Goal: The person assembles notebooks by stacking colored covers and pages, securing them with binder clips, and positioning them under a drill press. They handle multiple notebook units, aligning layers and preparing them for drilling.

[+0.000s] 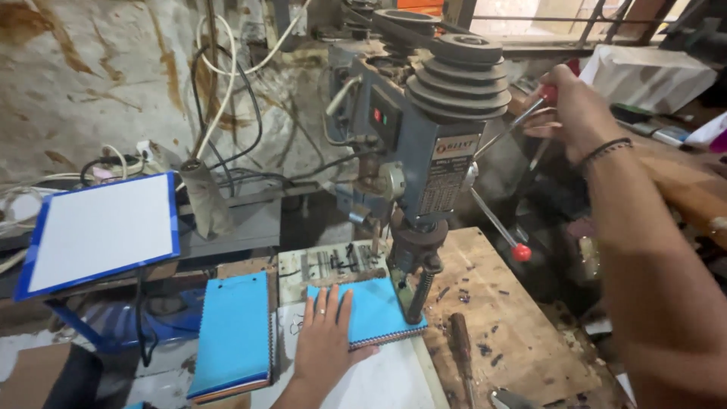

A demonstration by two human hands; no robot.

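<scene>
**A rough little workshop**

I stood in a workshop. A blue drill press with stepped belt pulleys rose over a scarred wooden surface littered with shavings. Loose cables hung down a stained, peeling wall.

We see a bright blue spiral notebook at six o'clock, a matching blue one at seven, red-knobbed handles at three, and a blue-bordered white board at nine.
</scene>
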